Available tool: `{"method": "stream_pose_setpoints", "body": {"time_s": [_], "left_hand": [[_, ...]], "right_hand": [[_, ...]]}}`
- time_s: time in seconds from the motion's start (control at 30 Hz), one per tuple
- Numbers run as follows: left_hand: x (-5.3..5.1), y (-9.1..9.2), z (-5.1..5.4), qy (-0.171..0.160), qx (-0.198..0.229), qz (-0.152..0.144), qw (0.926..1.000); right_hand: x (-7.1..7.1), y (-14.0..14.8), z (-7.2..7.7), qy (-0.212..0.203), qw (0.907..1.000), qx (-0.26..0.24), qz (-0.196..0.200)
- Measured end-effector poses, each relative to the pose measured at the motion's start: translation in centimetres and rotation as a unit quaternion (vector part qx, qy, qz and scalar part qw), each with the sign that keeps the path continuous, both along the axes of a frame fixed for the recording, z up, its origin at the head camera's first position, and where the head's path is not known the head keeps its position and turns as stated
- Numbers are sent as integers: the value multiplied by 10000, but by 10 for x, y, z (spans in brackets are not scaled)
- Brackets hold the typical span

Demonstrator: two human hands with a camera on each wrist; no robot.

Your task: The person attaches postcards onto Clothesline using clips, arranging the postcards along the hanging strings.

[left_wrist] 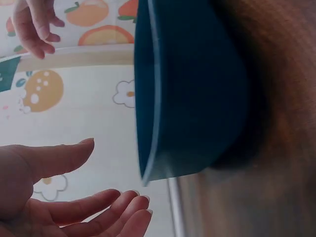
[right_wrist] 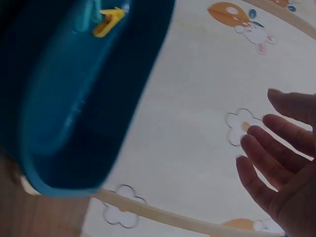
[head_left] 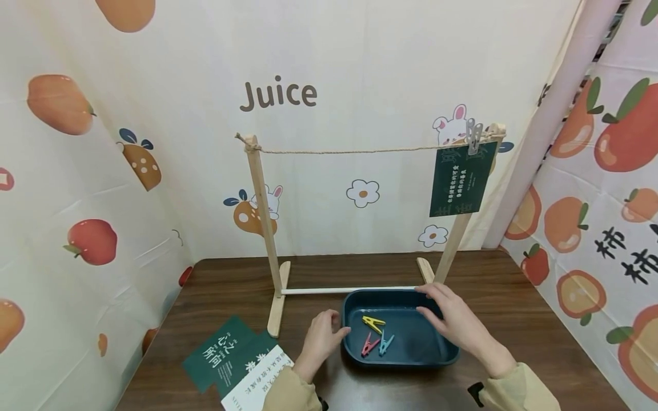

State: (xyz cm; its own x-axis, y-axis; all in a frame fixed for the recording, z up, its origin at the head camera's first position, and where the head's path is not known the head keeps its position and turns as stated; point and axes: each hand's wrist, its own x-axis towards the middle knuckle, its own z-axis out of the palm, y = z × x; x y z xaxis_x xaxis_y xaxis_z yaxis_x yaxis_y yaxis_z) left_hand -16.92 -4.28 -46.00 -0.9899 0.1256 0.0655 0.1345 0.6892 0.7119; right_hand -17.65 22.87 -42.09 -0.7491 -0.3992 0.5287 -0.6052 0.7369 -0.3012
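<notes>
The blue tray (head_left: pixel 421 345) lay lengthwise left to right, just right of the left hand (head_left: pixel 321 341); the right hand (head_left: pixel 452 317) hung by its far right corner. Both hands' fingers were loosely parted, holding nothing. Three pegs (head_left: pixel 384 346) inside lay nearer the left hand.

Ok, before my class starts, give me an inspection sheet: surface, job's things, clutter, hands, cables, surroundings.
Surface: brown wooden table.
Job's things: tray holding yellow clothespin, red clothespin, blue clothespin; stand with string; hanging card; three loose cards, overlapping.
Clutter: nothing seen.
Hands: left hand by the tray's left end, right hand by its right; both hold nothing.
Cables: nothing seen.
Surroundings: fruit-printed cloth behind and both sides.
</notes>
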Motion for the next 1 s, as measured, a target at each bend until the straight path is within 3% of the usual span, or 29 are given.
{"method": "stream_pose_setpoints", "body": {"time_s": [0.33, 0.73, 0.87, 1.0], "left_hand": [[8, 3, -18, -171, 405, 57, 9990], [13, 6, -30, -227, 670, 84, 9975], [14, 7, -33, -510, 1209, 75, 9913], [16, 8, -35, -754, 1848, 96, 9798]], "right_hand": [[-1, -6, -37, -845, 9949, 401, 367], [-10, -15, -70, -2044, 9752, 502, 685], [-15, -17, -80, -2390, 9672, 513, 688], [-19, -20, -87, -2572, 9624, 572, 665]]}}
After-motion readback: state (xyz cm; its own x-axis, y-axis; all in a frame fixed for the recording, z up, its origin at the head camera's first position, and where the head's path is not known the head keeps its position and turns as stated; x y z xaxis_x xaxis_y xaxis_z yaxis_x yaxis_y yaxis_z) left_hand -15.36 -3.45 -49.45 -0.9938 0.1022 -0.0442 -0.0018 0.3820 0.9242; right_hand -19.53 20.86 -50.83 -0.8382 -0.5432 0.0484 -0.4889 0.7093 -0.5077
